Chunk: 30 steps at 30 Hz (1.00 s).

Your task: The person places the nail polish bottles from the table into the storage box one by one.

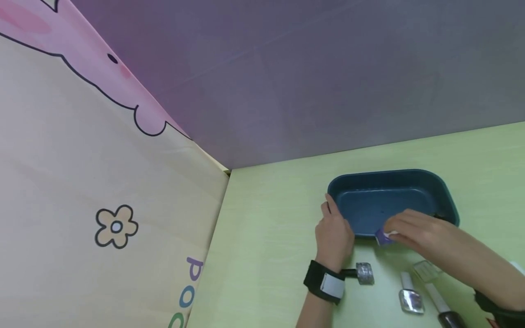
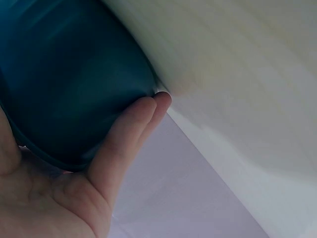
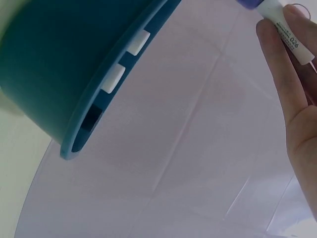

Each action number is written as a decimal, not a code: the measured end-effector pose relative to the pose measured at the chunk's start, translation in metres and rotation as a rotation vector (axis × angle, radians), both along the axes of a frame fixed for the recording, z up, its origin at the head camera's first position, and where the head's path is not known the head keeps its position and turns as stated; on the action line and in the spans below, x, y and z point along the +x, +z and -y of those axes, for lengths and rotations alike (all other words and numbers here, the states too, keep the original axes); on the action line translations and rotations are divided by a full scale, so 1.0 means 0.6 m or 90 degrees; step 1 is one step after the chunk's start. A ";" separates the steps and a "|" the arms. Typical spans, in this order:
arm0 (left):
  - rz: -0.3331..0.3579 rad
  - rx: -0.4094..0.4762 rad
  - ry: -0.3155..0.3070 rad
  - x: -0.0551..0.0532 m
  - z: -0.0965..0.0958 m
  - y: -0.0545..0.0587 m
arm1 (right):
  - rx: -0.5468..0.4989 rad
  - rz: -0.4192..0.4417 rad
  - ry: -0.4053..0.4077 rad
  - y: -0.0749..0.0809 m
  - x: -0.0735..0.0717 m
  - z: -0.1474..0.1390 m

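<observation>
A dark teal plastic bin point(image 1: 385, 182) stands on the light green tabletop. My left hand point(image 1: 334, 234) holds its near left corner, fingers along the outer end wall; in the left wrist view the hand point(image 2: 64, 193) spans that corner. Over the bin's near rim, my right hand point(image 1: 418, 230) pinches a small purple nail polish bottle point(image 1: 383, 238) by its white cap point(image 3: 285, 29), which is marked 026. The right wrist view shows two white caps point(image 3: 113, 78) at the bin's rim and something dark beside them.
In front of the bin lie a glittery silver nail polish bottle point(image 1: 365, 273) with a black cap, a silver one point(image 1: 411, 300), a clear one point(image 1: 426, 271) and a dark one point(image 1: 451, 319). A grey-purple panel point(image 1: 328, 82) rises behind; a printed cream panel point(image 1: 164, 218) stands left.
</observation>
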<state>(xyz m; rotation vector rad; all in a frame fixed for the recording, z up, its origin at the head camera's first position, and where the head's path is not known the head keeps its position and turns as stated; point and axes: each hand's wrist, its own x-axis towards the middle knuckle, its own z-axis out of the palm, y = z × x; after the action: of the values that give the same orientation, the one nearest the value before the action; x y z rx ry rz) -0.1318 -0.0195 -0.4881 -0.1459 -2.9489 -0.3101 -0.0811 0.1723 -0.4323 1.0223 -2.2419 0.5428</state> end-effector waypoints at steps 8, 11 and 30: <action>-0.005 -0.003 0.000 0.002 0.003 -0.001 | 0.016 -0.014 -0.022 0.000 -0.001 -0.005; -0.004 -0.006 0.000 0.002 0.004 -0.002 | 0.010 -0.021 -0.021 -0.001 -0.002 -0.007; -0.015 0.013 -0.003 0.003 0.006 0.001 | 0.036 -0.028 -0.043 -0.025 -0.021 -0.013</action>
<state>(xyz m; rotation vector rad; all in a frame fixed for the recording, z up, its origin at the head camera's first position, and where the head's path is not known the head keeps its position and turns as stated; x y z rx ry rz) -0.1299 -0.0231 -0.4875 -0.1532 -2.9215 -0.3371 -0.0939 0.1800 -0.4475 0.9736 -2.2552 0.4253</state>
